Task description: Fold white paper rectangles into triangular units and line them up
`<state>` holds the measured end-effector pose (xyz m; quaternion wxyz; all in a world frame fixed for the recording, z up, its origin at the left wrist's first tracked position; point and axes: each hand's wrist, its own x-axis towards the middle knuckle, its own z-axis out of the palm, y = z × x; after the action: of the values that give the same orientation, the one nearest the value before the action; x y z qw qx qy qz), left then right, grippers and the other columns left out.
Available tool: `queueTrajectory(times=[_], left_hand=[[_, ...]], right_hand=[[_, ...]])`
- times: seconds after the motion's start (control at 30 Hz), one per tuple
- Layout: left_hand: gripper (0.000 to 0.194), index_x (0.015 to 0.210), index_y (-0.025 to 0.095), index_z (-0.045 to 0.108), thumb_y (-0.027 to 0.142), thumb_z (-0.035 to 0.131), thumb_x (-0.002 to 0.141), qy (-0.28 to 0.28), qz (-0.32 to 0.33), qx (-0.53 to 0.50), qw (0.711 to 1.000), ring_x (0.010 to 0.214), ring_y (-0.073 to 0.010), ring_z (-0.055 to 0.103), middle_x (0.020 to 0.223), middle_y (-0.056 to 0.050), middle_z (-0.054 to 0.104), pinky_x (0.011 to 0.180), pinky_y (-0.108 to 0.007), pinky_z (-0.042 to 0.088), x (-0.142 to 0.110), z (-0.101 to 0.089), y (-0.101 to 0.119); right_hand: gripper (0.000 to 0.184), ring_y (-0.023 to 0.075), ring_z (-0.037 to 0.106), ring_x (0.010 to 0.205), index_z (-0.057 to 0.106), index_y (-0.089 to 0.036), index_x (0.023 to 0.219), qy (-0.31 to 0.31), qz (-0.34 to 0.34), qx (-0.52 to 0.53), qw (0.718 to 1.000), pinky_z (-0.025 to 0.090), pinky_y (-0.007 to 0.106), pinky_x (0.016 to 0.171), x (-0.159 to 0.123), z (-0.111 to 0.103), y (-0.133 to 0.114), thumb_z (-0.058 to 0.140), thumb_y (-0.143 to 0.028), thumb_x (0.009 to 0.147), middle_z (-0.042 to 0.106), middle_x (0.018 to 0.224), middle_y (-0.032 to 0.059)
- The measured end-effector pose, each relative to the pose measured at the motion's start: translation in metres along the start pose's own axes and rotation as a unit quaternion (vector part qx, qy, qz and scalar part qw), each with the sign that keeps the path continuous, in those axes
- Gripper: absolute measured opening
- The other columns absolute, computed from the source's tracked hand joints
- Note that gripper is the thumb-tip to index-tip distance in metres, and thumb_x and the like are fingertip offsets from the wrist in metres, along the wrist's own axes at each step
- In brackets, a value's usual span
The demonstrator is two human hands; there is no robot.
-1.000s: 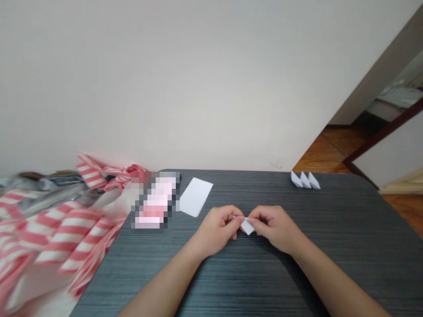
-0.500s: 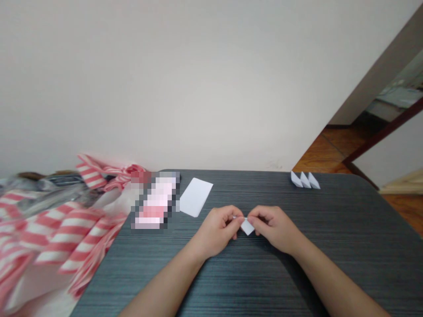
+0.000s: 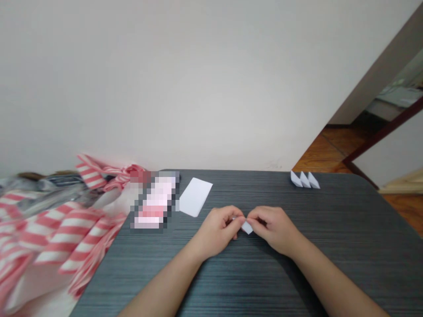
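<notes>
Between my two hands is a small folded piece of white paper point(image 3: 247, 227), held just above the dark table point(image 3: 231, 286). My left hand point(image 3: 222, 231) pinches its left side between thumb and forefinger. From the other side, my right hand point(image 3: 272, 226) grips the paper with thumb and fingertips. The thumbs almost meet at the top of the paper, and the fingers hide much of it. Past my left hand lies white rectangular paper point(image 3: 196, 197), flat on the table. Three small folded white paper pieces point(image 3: 305, 180) stand in a row at the far right.
A pixelated device like a phone point(image 3: 155, 200) lies at the table's left. Red-and-white striped cloth point(image 3: 71, 229) is heaped beyond the left edge. A pale wall point(image 3: 211, 88) rises behind the table, and a wooden floor point(image 3: 325, 149) shows at right.
My right fingers have shifted slightly left and inward on the folded paper, and less of the paper shows between the hands. My left hand is almost unmoved.
</notes>
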<state>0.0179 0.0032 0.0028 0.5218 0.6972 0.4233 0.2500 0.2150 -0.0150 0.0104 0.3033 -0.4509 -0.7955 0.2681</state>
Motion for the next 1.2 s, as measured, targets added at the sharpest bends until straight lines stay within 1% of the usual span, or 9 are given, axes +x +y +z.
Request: queueTrajectory(times=[0.33, 0.4, 0.57, 0.67, 0.87, 1.07, 1.2], left_hand=[[0.026, 0.078, 0.016, 0.063, 0.033, 0.050, 0.094, 0.005, 0.023, 0.028, 0.999, 0.052, -0.0101, 0.051, 0.054, 0.003, 0.057, 0.052, -0.020, 0.036, -0.0013, -0.0020, 0.0033], [0.027, 0.078, 0.016, 0.063, 0.034, 0.050, 0.094, 0.010, 0.014, 0.018, 1.000, 0.051, -0.0105, 0.052, 0.054, 0.003, 0.057, 0.052, -0.020, 0.037, -0.0010, -0.0013, 0.0025], [0.032, 0.080, 0.016, 0.064, 0.039, 0.048, 0.095, 0.011, -0.007, -0.051, 0.999, 0.051, -0.0109, 0.054, 0.056, 0.002, 0.059, 0.052, -0.020, 0.040, 0.0002, -0.0001, -0.0004], [0.034, 0.079, 0.015, 0.066, 0.039, 0.048, 0.096, 0.011, -0.012, -0.051, 0.999, 0.050, -0.0107, 0.054, 0.056, 0.001, 0.061, 0.052, -0.020, 0.040, 0.0000, -0.0011, -0.0003], [0.034, 0.078, 0.015, 0.066, 0.038, 0.048, 0.095, 0.015, -0.006, -0.047, 0.999, 0.049, -0.0104, 0.052, 0.053, 0.002, 0.058, 0.052, -0.020, 0.039, -0.0004, -0.0019, 0.0004], [0.034, 0.080, 0.015, 0.066, 0.041, 0.049, 0.095, 0.008, -0.015, -0.086, 0.996, 0.049, -0.0103, 0.052, 0.061, -0.001, 0.065, 0.051, -0.021, 0.040, 0.0016, -0.0003, -0.0004], [0.034, 0.078, 0.015, 0.065, 0.039, 0.049, 0.095, 0.012, -0.013, -0.075, 0.997, 0.049, -0.0101, 0.052, 0.058, 0.000, 0.063, 0.051, -0.020, 0.040, 0.0010, -0.0007, 0.0008]], right_hand=[[0.020, 0.0130, 0.061, 0.065, 0.065, -0.018, 0.075, -0.007, 0.010, 0.008, 1.000, 0.041, 0.021, 0.063, -0.0004, 0.0011, -0.0004, 0.055, -0.017, 0.092, 0.067, 0.070, 0.0010], [0.020, 0.0133, 0.061, 0.065, 0.065, -0.018, 0.075, -0.001, 0.019, 0.011, 1.000, 0.041, 0.022, 0.063, -0.0004, 0.0006, 0.0008, 0.055, -0.017, 0.092, 0.067, 0.071, 0.0011], [0.019, 0.0133, 0.061, 0.065, 0.065, -0.018, 0.074, 0.017, 0.041, 0.019, 0.999, 0.041, 0.022, 0.063, -0.0012, -0.0029, 0.0045, 0.055, -0.017, 0.090, 0.068, 0.070, 0.0005], [0.019, 0.0127, 0.061, 0.064, 0.066, -0.018, 0.074, 0.017, 0.046, 0.026, 0.998, 0.041, 0.022, 0.062, -0.0016, -0.0036, 0.0049, 0.056, -0.016, 0.090, 0.068, 0.069, -0.0001], [0.020, 0.0120, 0.058, 0.060, 0.065, -0.018, 0.073, 0.020, 0.052, 0.038, 0.998, 0.040, 0.022, 0.060, -0.0009, -0.0036, 0.0007, 0.056, -0.017, 0.090, 0.065, 0.065, -0.0010], [0.021, 0.0119, 0.056, 0.056, 0.064, -0.018, 0.070, 0.030, 0.076, 0.050, 0.995, 0.039, 0.022, 0.057, -0.0020, -0.0043, 0.0032, 0.055, -0.017, 0.089, 0.062, 0.060, -0.0022], [0.020, 0.0118, 0.055, 0.056, 0.064, -0.018, 0.071, 0.023, 0.084, 0.059, 0.994, 0.039, 0.022, 0.056, -0.0016, -0.0026, 0.0044, 0.055, -0.018, 0.089, 0.061, 0.060, -0.0023]])
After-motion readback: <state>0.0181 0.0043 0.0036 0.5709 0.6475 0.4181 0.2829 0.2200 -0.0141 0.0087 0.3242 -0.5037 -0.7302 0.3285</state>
